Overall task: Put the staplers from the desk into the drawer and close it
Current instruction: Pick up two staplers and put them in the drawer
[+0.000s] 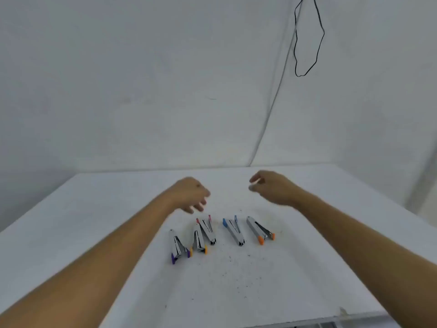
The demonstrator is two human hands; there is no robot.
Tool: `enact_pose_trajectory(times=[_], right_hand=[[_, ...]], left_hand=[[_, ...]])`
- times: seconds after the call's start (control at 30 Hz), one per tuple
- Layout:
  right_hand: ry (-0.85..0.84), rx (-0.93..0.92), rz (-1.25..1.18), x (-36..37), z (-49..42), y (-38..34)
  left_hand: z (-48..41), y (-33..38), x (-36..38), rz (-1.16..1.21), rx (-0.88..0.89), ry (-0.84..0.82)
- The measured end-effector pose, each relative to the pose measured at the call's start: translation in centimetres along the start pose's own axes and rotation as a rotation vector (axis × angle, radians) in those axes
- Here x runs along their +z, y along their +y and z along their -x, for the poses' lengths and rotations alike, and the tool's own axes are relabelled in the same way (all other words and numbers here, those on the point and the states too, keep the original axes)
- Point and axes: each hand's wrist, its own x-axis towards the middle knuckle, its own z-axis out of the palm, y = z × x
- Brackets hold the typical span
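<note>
Reaching out over the white bench (94, 221), both hands hover empty above a row of five staplers. Just beyond the pink stapler (208, 229), the left hand (190, 194) hangs with loose, spread fingers. Farther right of it, the right hand (272, 187) is loosely curled around nothing. Purple (178, 247), yellow (198, 240), blue (233, 230) and orange (260, 229) staplers flank the pink one.

Staplers (233, 230): bright, glossy metal bodies with coloured plastic end caps. Desk (94, 209) beneath them: white, matt, smooth, dark specks just nearside of the staplers.
</note>
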Motion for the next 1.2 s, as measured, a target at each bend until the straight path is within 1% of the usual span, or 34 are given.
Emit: enact_pose_trajectory(times=[0.03, 0.13, 0.2, 0.27, 0.33, 0.37, 0.43, 0.53, 0.57, 0.67, 0.77, 0.9, 0.97, 1.07, 1.13, 1.2], right_hand=[[-0.039, 0.019, 0.068, 1.1, 0.3, 0.7], [-0.094, 0.051, 0.235, 4.7, 2.0, 3.4], [-0.079, 0.044, 0.287, 6.8, 3.2, 5.0], [-0.062, 0.004, 0.336, 8.2, 4.2, 6.2], [-0.006, -0.033, 0.383, 9.3, 5.1, 7.3], [0.041, -0.041, 0.365, 9.5, 5.2, 7.7], [0.134, -0.008, 0.258, 9.7, 5.6, 8.3], [0.245, 0.12, 0.079, 10.0, 6.5, 8.9], [0.268, 0.141, 0.089, 10.0, 6.9, 8.9], [0.288, 0.15, 0.234, 10.1, 8.4, 8.8], [0.307, 0.149, 0.279, 10.2, 10.1, 8.4], [0.339, 0.161, 0.18, 9.7, 11.8, 8.5], [0.345, 0.191, -0.007, 9.1, 12.2, 8.6], [0.377, 0.229, -0.32, 8.1, 12.6, 8.7], [0.415, 0.244, -0.505, 7.5, 13.2, 8.7], [0.431, 0.265, -0.67, 6.8, 13.7, 8.9]], left_hand=[[-0.1, -0.6, 1.2, -0.119, -0.019, -0.023], [-0.5, -2.6, 5.3, -0.468, -0.046, -0.015], [-0.7, -3.8, 7.5, -0.668, -0.05, 0.055], [-0.4, -4.2, 8.8, -0.826, 0.008, 0.168], [-0.2, -4.6, 10.1, -0.913, 0.066, 0.249], [-0.1, -4.7, 10.5, -0.925, 0.097, 0.278], [0.0, -5.0, 11.3, -0.919, 0.152, 0.313], [0.3, -5.3, 12.1, -0.899, 0.181, 0.362], [0.3, -5.3, 12.2, -0.89, 0.187, 0.375], [0.5, -5.2, 12.5, -0.881, 0.194, 0.431], [0.5, -5.4, 13.1, -0.853, 0.133, 0.463], [0.9, -5.5, 14.2, -0.959, 0.043, 0.493], [1.6, -4.9, 14.3, -0.933, 0.039, 0.499], [2.5, -4.3, 14.1, -0.763, 0.057, 0.446], [3.2, -3.9, 13.8, -0.528, 0.009, 0.413], [3.8, -3.5, 13.2, -0.222, -0.066, 0.356]])
